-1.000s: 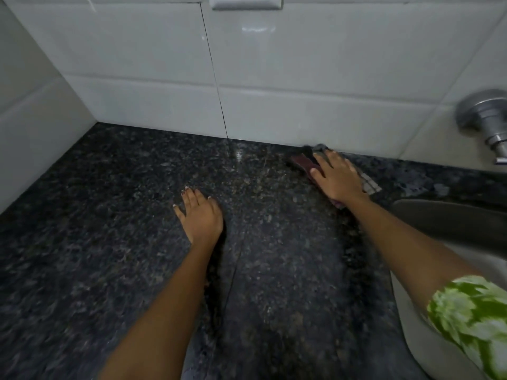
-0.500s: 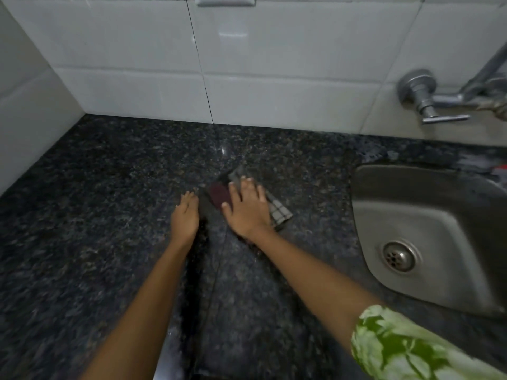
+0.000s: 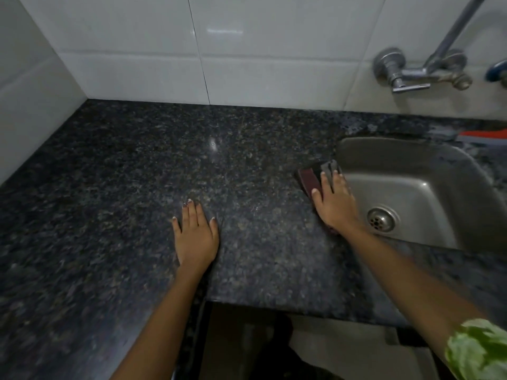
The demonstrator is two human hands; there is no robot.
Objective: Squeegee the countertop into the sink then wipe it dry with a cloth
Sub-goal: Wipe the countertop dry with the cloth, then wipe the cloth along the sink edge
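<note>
A dark speckled granite countertop point(image 3: 137, 187) fills the view. My right hand point(image 3: 333, 204) presses flat, fingers straight, on a folded dark red and grey cloth point(image 3: 311, 178) at the left rim of the steel sink point(image 3: 428, 193). Part of the cloth is hidden under my palm. My left hand point(image 3: 196, 234) rests flat on the countertop near its front edge, fingers straight, holding nothing. An orange thing point(image 3: 485, 135) lies behind the sink at the far right; I cannot tell what it is.
White tiled walls point(image 3: 137, 50) close the back and left sides. A metal tap point(image 3: 417, 75) sticks out of the wall above the sink. The sink drain point(image 3: 381, 219) is visible. The counter's front edge point(image 3: 274, 304) runs below my hands.
My right hand has slid the cloth rightwards across the counter, from the middle to the sink's left rim. My left hand stays flat on the counter.
</note>
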